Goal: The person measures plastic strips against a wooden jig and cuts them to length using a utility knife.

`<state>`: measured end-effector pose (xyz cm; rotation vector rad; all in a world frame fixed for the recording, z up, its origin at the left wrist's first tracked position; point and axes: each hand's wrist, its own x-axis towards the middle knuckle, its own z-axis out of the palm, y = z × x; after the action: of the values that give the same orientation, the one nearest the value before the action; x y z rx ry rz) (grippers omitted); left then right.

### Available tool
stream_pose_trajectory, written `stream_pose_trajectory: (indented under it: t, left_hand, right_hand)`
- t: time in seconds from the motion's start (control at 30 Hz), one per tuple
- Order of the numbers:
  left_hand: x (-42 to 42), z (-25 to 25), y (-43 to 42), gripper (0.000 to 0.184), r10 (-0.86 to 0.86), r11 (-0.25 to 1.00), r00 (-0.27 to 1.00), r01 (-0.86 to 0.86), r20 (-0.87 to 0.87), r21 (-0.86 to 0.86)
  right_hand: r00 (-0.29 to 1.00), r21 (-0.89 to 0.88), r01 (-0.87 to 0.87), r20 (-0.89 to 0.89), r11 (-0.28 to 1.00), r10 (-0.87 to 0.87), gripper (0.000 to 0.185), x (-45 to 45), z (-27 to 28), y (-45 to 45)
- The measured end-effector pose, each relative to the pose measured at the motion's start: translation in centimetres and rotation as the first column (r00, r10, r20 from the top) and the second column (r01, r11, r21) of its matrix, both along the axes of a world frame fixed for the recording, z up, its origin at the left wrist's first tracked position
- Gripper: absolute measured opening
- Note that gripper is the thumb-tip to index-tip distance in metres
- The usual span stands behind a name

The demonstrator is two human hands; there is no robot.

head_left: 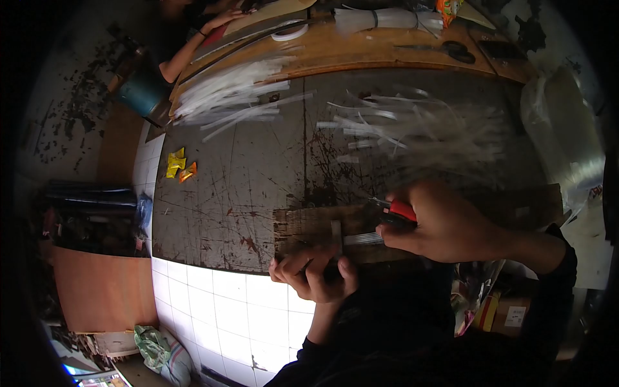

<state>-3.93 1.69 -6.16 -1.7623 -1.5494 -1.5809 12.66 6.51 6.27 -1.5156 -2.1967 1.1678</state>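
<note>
My right hand (445, 222) is closed around a red-and-black hand tool (402, 210) with a thin metal tip, held above a wooden board (303, 222). Below that hand, a flat row of pale clear strips (363, 238) lies on the board. Its left end meets a small metal bar (336, 236). My left hand (316, 274) is curled at the board's front edge, its fingers bent close to the bar; what they grip is hidden. Beyond the board lies a loose spread of clear plastic strips (425, 132) on the worn dark table (225, 193).
Another heap of clear strips (235, 90) lies at the back left. Yellow and orange wrapped sweets (175, 162) sit at the left. Scissors (456, 51), a white tape roll (289, 31) and bundled strips (380, 20) rest on the rear board. Another person's arm (187, 55) reaches in there.
</note>
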Motion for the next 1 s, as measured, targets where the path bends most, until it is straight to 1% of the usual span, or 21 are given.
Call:
stream_pose_trajectory:
  t: [0.07, 0.13, 0.4, 0.5, 0.57, 0.6, 0.67, 0.77, 0.8, 0.83, 0.87, 0.9, 0.97, 1.0]
  left_hand:
    - [-0.1, -0.1, -0.1, 0.018, 0.007, 1.000, 1.000, -0.007, -0.008, -0.005]
    - [0.0, 0.0, -0.1, 0.018, 0.005, 1.000, 1.000, -0.005, -0.006, -0.007]
    - [-0.1, 0.0, 0.0, 0.018, -0.004, 1.000, 1.000, 0.004, -0.005, 0.006]
    - [-0.1, 0.0, -0.1, 0.016, -0.006, 1.000, 1.000, 0.006, 0.005, -0.004]
    - [-0.1, -0.1, -0.2, 0.012, -0.014, 1.000, 1.000, 0.014, -0.002, -0.001]
    - [-0.3, -0.1, -0.4, 0.012, -0.015, 1.000, 1.000, 0.015, -0.002, 0.001]
    - [-0.6, 0.1, -1.0, 0.019, -0.014, 1.000, 0.977, 0.013, -0.211, -0.005]
    - [0.0, 1.3, -1.2, 0.019, -0.058, 0.998, 0.963, 0.051, -0.262, -0.034]
    - [0.1, 1.5, -1.3, 0.019, -0.058, 0.998, 0.963, 0.051, -0.263, -0.034]
    - [0.1, 1.7, -1.5, 0.020, -0.057, 0.997, 0.952, 0.040, -0.302, -0.061]
    - [0.2, 1.9, -1.6, 0.020, -0.057, 0.996, 0.939, 0.028, -0.341, -0.087]
    - [0.1, 2.1, -1.8, 0.020, -0.057, 0.996, 0.938, 0.028, -0.342, -0.088]
    - [-0.1, 2.5, -2.2, 0.024, -0.088, 0.991, 0.905, 0.039, -0.416, -0.125]
    - [-0.1, 2.6, -2.4, 0.024, -0.088, 0.991, 0.905, 0.039, -0.417, -0.126]
  right_hand:
    - [1.000, 0.001, -0.007, 0.007, 1.000, 0.007, 0.031, 0.0, -0.1, 0.0]
    - [1.000, 0.052, 0.000, -0.008, 0.999, 0.001, 0.029, -0.1, -0.3, -0.2]
    - [1.000, 0.060, -0.002, -0.028, 0.998, 0.004, 0.028, -0.1, -0.6, -0.3]
    - [0.999, 0.076, -0.002, -0.038, 0.997, 0.005, 0.027, -0.1, -0.7, -0.3]
    - [0.999, 0.082, -0.005, -0.040, 0.997, 0.009, 0.027, -0.2, -0.6, -0.4]
    - [0.999, 0.064, -0.010, -0.032, 0.998, 0.012, 0.027, -0.2, -0.5, -0.4]
    - [1.000, 0.047, -0.012, -0.025, 0.999, 0.013, 0.027, -0.2, -0.3, -0.4]
    - [1.000, 0.049, -0.011, -0.024, 0.999, 0.012, 0.028, -0.2, -0.4, -0.4]
    - [1.000, 0.055, -0.018, -0.010, 0.998, 0.019, 0.028, -0.2, -0.5, -0.4]
    - [1.000, 0.061, -0.025, 0.004, 0.998, 0.025, 0.029, -0.2, -0.6, -0.4]
    - [1.000, 0.061, -0.025, 0.003, 0.998, 0.025, 0.029, -0.1, -0.6, -0.3]
    - [1.000, 0.056, -0.024, 0.001, 0.998, 0.024, 0.030, -0.1, -0.7, -0.3]
    - [1.000, 0.051, -0.024, -0.002, 0.998, 0.024, 0.031, -0.1, -0.7, -0.3]
    - [1.000, 0.046, -0.024, -0.004, 0.999, 0.024, 0.031, -0.1, -0.7, -0.3]
